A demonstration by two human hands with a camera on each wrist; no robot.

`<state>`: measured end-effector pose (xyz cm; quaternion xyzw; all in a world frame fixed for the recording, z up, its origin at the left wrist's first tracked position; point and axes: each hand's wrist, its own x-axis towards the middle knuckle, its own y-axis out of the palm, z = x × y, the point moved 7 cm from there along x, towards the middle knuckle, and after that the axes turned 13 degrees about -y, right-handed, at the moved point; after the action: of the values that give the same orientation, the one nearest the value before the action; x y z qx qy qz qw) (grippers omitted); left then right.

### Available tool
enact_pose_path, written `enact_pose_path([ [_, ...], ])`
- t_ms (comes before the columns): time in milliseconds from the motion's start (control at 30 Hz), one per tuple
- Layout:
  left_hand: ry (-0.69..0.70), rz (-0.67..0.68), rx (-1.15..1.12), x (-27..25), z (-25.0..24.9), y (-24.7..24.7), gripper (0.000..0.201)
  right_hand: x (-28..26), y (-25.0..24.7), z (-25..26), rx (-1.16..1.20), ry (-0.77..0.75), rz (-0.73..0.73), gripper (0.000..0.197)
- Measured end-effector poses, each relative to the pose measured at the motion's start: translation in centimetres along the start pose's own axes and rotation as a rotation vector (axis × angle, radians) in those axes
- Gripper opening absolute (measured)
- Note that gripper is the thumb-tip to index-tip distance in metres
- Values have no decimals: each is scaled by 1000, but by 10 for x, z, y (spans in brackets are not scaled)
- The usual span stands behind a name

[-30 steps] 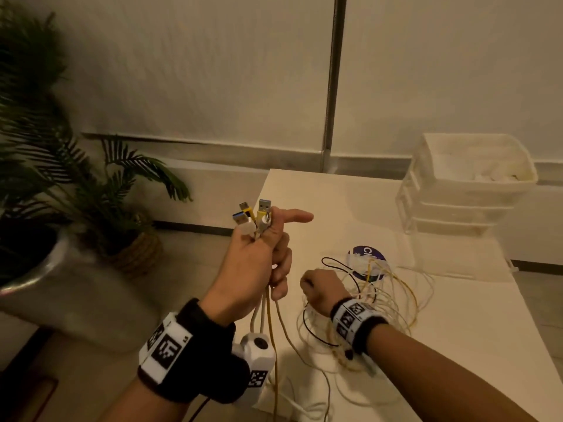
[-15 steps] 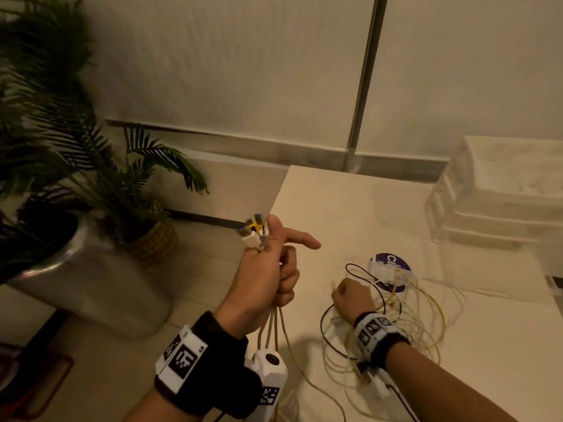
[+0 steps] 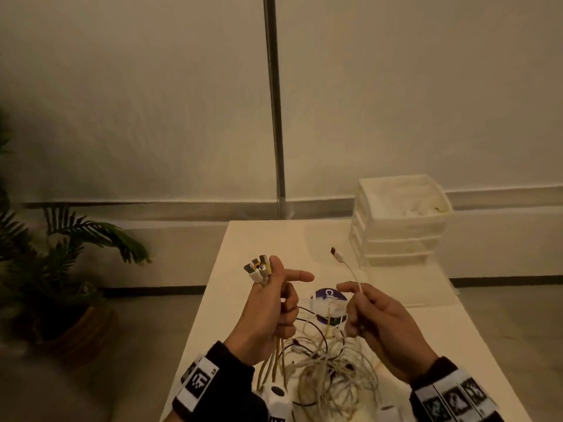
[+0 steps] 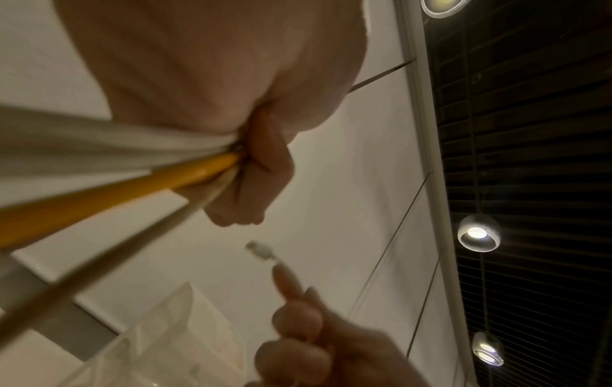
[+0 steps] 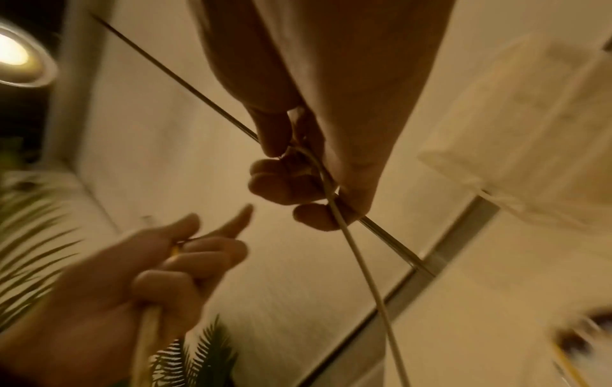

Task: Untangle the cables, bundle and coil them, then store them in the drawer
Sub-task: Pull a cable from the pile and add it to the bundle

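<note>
My left hand point(image 3: 275, 303) is raised over the table's left side and grips a bunch of white and yellow cables point(image 3: 275, 359), index finger pointing right. Their USB plugs point(image 3: 258, 268) stick up above the fist. The left wrist view shows the yellow cable point(image 4: 119, 192) running into that fist. My right hand point(image 3: 370, 318) holds one white cable point(image 3: 353, 274) upright, its plug point(image 3: 335, 253) free in the air. In the right wrist view that white cable point(image 5: 348, 235) passes through the curled fingers. A tangle of cables point(image 3: 333, 365) lies on the table below both hands.
A white stack of drawers point(image 3: 399, 219) stands at the table's back right; its top tray holds pale things. A round purple-and-white disc point(image 3: 329, 295) lies behind the tangle. A potted palm point(image 3: 61, 269) stands on the floor at left. The white table point(image 3: 411, 300) ends near the wall.
My right hand has come up off the tangle on the table and now holds a single white cable end in the air. My left hand still grips its bunch of plugs.
</note>
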<state>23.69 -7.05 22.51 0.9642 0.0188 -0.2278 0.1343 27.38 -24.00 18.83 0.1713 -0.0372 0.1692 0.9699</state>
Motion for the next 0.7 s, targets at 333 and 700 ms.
enact_pose_path([
  [333,41,316,25,-7,-25,88,65,-31,34,93,-389,-289,125,26],
  [700,155,253,129,-14,-28,103,57,-32,21,90,-531,-310,204,25],
])
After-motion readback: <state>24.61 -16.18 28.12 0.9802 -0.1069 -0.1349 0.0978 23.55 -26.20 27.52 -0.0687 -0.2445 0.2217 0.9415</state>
